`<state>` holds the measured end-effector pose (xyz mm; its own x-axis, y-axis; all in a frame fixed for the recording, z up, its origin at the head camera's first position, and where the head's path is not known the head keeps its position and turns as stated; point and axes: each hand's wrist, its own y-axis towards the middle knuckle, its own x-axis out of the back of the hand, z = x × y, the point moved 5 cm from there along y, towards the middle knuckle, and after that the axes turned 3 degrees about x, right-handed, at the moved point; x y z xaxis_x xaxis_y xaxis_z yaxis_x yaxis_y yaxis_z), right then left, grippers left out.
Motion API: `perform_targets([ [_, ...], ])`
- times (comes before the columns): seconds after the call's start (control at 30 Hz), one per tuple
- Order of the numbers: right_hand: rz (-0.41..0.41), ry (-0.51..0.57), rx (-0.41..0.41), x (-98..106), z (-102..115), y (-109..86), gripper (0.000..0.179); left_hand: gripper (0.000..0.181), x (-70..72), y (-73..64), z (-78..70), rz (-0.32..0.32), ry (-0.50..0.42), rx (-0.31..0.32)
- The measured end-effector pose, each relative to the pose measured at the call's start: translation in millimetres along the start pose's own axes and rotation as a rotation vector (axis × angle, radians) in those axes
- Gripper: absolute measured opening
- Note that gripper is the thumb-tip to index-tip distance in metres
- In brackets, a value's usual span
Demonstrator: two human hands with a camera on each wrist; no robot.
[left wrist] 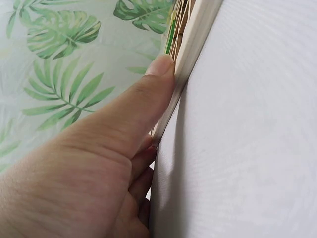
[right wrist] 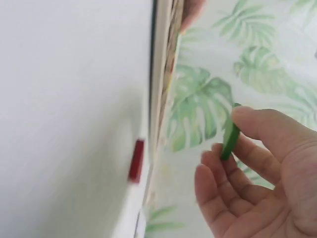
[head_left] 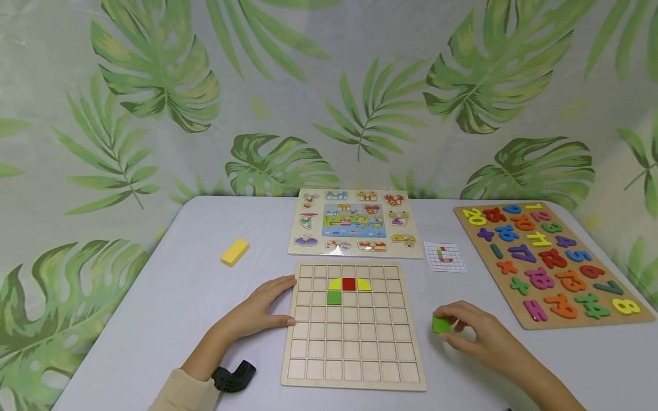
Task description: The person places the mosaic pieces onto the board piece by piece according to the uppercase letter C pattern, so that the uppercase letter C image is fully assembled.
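Observation:
A wooden grid board (head_left: 354, 365) lies flat on the table. In its upper rows sit a red square tile (head_left: 349, 284), a yellow rounded tile (head_left: 364, 284) on each side of it, and a green square tile (head_left: 334, 298) under the left one. My left hand (head_left: 257, 311) rests at the board's left edge, thumb and fingertips touching the rim. To the right of the board, my right hand (head_left: 478, 331) pinches another green tile (right wrist: 231, 136) between thumb and fingers, above the table. The right wrist view also shows a red piece (right wrist: 136, 161), which I cannot make out in the head view.
A pattern card (head_left: 445, 264) lies beyond the right hand. Behind the board is a picture peg puzzle (head_left: 354, 251); a number puzzle board (head_left: 540, 319) lies at right. At left are a yellow block (head_left: 235, 252) and a black curved object (head_left: 235, 378) by the left wrist.

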<state>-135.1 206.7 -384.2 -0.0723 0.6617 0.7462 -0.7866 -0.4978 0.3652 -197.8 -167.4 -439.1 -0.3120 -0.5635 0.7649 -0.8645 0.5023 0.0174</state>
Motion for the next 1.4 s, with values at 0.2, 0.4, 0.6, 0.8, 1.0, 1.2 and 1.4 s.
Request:
perform_targets([
  [0.2,-0.070,0.079,0.102,-12,28,22.6,0.039,0.085,-0.1,0.0,-0.5,0.004,-0.003,0.004],
  [0.4,-0.039,0.140,0.123,-32,59,49.6,0.033,0.085,1.0,0.1,-1.9,0.007,-0.015,0.004],
  [0.6,-0.007,0.201,0.166,-69,60,67.0,0.033,0.084,0.1,1.4,-1.7,0.005,-0.010,0.009],
  [0.8,0.043,0.243,0.106,-94,58,77.9,0.028,0.085,0.1,1.7,-1.6,-0.007,-0.002,0.003],
  [1.0,0.108,0.207,-0.002,-112,46,86.6,0.026,0.085,-0.1,1.1,-0.3,-0.014,-0.001,-0.005],
  [1.2,0.149,0.137,-0.044,-126,36,94.5,0.027,0.084,-0.1,1.2,-0.2,-0.013,0.004,-0.003],
  [1.4,0.137,0.146,-0.059,-128,33,96.4,0.026,0.084,0.2,1.4,-0.2,-0.013,0.003,0.001],
])
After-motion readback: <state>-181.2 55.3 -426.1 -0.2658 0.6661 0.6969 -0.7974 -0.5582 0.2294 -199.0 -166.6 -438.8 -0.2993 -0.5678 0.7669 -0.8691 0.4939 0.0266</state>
